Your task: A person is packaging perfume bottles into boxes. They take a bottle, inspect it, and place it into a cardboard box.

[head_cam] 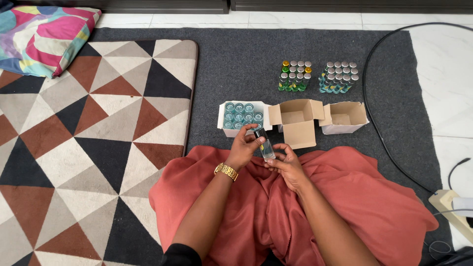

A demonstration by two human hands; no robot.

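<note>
Your left hand (242, 148) pinches the dark cap end of a small clear bottle (265, 146), and your right hand (286, 165) closes around its lower body, so both grips hold the same bottle, tilted, above your lap on the rust-coloured skirt (345, 197). Just beyond your hands sit three white cartons on the grey carpet (236, 64): the left carton (240, 117) is packed with clear bottles, the middle carton (297, 120) and right carton (345, 117) stand open and hollow. Farther back stand two clusters of capped bottles (294, 75), well apart from you. The risk I judge here: your fingertip hold on a smooth glass body is slight, and a twist at the cap could slip it loose. If it holds liquid, the tilt could spill onto your skirt.
</note>
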